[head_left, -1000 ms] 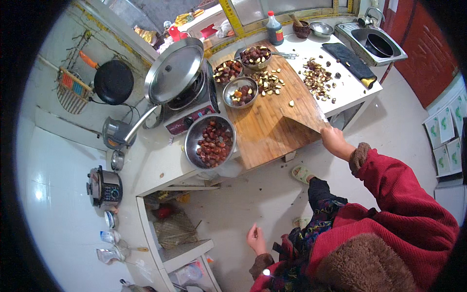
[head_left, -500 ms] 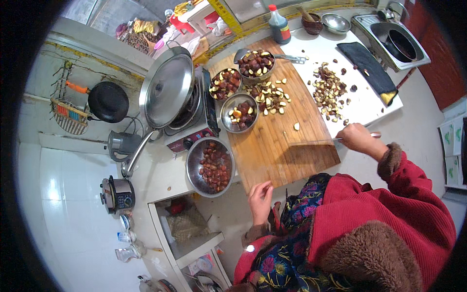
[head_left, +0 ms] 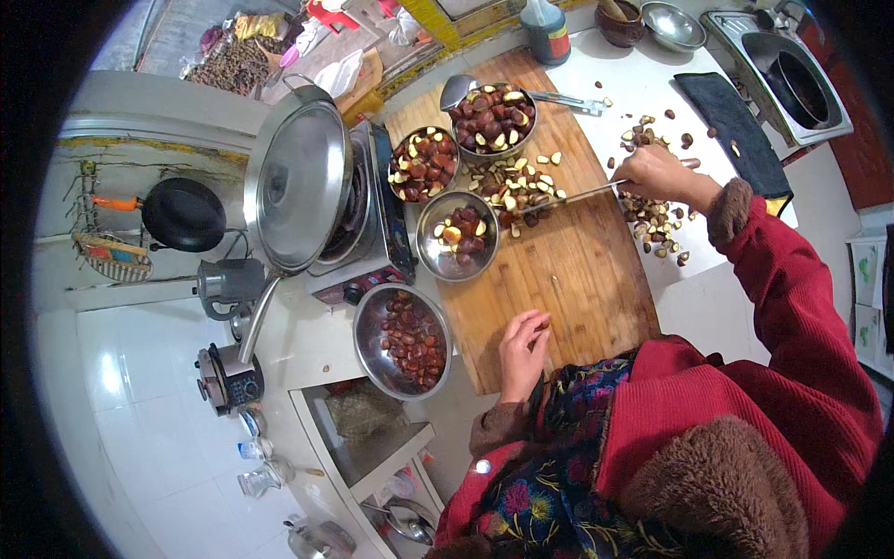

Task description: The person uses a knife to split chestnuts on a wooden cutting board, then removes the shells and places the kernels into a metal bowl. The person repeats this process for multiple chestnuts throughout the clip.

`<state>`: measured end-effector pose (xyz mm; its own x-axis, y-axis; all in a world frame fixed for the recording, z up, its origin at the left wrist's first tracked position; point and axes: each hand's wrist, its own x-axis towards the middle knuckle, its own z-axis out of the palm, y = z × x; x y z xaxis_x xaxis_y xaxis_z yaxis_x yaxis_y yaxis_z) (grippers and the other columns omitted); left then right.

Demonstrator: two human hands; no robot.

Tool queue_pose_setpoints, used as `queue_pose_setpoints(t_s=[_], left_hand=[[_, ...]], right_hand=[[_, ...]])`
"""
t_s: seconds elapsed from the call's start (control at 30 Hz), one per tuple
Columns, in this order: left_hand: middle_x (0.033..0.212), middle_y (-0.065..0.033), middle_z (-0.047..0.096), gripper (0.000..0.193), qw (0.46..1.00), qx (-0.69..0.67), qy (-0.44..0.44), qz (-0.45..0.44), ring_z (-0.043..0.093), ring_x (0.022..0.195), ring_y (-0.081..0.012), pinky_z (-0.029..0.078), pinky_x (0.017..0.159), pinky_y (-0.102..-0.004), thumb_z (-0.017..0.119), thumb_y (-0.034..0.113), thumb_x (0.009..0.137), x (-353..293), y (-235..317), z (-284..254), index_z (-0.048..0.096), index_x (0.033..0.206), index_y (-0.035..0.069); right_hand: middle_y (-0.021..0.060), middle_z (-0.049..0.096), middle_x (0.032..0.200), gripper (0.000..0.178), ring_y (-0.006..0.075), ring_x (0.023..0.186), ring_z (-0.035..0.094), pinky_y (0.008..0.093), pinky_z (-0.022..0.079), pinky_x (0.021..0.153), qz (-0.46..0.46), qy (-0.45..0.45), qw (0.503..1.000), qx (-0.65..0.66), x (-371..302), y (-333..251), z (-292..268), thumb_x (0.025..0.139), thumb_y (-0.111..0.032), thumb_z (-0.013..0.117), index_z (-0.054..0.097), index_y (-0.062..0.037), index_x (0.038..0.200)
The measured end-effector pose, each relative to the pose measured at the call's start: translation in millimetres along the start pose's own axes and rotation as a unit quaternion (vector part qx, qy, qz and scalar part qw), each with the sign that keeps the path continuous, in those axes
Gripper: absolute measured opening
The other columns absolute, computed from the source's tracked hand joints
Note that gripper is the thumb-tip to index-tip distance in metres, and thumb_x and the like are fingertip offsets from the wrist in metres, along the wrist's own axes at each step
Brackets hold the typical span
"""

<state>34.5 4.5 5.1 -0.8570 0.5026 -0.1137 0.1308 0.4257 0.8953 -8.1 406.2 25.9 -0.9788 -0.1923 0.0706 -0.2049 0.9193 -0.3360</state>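
My right hand grips the handle of a knife, its blade reaching left over a wooden cutting board. The blade's tip is at the lower edge of a pile of cut chestnuts, pale flesh and brown shells mixed. My left hand hovers at the board's near edge, fingers loosely curved, with nothing visible in them. Cut chestnuts fill a steel bowl and a second bowl at the board's far end. A third bowl holds fewer. Left of the board, whole brown chestnuts lie in a larger basin.
A lidded pan sits on a stove at left. More chestnut pieces are scattered on the white counter right of the board. A dark cloth, a sauce bottle and a sink lie beyond.
My right hand has moved the knife away from me and left, up to the chestnut pile. The lone pale piece is gone from mid-board. My left hand has shifted slightly right.
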Motion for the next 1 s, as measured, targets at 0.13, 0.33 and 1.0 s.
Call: queue_pose_setpoints(t_s=[0.13, 0.33, 1.0], left_hand=[[0.105, -0.0081, 0.066, 0.026, 1.000, -0.016, 0.015, -0.011, 0.068, 0.094, -0.0165, 0.058, 0.077, -0.0287, 0.073, 0.001, 0.085, 18, -1, -1, 0.069, 0.111, 0.000], [0.086, -0.0059, 0.069, 0.025, 0.996, 0.076, 0.032, 0.045, 0.066, 0.079, -0.0154, 0.053, 0.062, -0.0298, 0.078, 0.005, 0.080, 46, 17, 26, 0.072, 0.104, 0.005], [0.098, -0.0094, 0.062, 0.028, 0.993, 0.097, 0.051, 0.053, 0.061, 0.079, -0.0195, 0.052, 0.071, -0.0297, 0.082, 0.007, 0.078, 35, -5, 44, 0.067, 0.102, 0.004]], right_hand=[[0.0135, 0.069, 0.073, 0.011, 0.0320, 0.068, 0.069, 0.0433, 0.054, 0.063, 0.102, -0.037, 0.994, 0.034, -35, -39, 16, 0.084, -0.017, 0.067, 0.073, -0.0078, 0.087], [0.0183, 0.069, 0.080, 0.015, 0.0374, 0.070, 0.067, 0.0451, 0.054, 0.064, 0.235, -0.016, 0.962, 0.140, -124, -117, 25, 0.085, -0.012, 0.067, 0.074, -0.0062, 0.098], [0.0221, 0.067, 0.080, 0.021, 0.0385, 0.072, 0.067, 0.0453, 0.053, 0.064, 0.350, -0.052, 0.914, 0.197, -154, -154, 34, 0.089, -0.011, 0.064, 0.068, -0.0031, 0.108]])
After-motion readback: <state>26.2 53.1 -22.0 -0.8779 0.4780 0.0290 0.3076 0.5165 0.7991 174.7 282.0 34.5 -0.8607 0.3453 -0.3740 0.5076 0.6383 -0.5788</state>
